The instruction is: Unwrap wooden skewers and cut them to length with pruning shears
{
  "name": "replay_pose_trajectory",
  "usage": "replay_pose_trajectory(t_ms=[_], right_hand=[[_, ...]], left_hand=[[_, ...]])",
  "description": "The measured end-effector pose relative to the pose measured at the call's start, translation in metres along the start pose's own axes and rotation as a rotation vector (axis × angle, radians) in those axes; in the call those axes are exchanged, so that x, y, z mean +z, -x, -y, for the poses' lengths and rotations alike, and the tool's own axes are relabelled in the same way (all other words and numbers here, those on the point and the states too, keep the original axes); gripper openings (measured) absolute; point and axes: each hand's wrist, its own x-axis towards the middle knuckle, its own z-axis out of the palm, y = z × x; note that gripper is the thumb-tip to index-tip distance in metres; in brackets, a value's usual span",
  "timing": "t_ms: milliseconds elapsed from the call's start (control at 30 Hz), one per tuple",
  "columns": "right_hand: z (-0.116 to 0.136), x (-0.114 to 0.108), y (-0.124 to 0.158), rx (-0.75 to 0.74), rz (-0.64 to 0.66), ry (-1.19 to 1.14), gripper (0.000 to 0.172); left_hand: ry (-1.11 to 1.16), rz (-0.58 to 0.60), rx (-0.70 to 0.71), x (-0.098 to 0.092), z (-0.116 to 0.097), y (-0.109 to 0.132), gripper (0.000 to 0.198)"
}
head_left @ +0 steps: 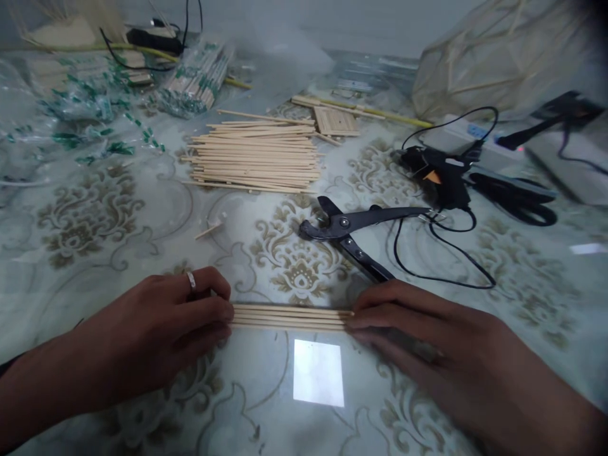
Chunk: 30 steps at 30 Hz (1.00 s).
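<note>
Several thin wooden sticks [291, 317] lie side by side in a flat row on the patterned table, near its front. My left hand [166, 323], with a ring on one finger, grips their left ends between bent fingers. At the right ends, my right hand [427, 342] has its fingers pressed together around the sticks; its fingertips cover the ends. Beyond the right hand lie black-handled cutters [344, 223] with their jaws apart, pointing left. A larger pile of sticks [254, 155] is spread behind the row.
A black glue gun [444, 177] with a looping cord and scissors [515, 196] lie at the right. Bagged sticks [197, 76] and crumpled plastic wrappers [90, 101] are at the back left. A stick-framed form [494, 63] stands back right. A short stick piece [208, 232] lies left of centre.
</note>
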Motion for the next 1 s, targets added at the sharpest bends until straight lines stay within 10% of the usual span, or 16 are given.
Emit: replay_pose_trajectory(t_ms=[300,1000], right_hand=[[0.001,-0.028,0.001,0.279,-0.339,0.121,0.013],[0.010,-0.012,-0.012,0.153,-0.075,-0.140,0.021]], left_hand=[[-0.042,-0.103,-0.026,0.001,0.004,0.001,0.016],[-0.068,-0.202,0.026,0.017,0.004,-0.003,0.032]])
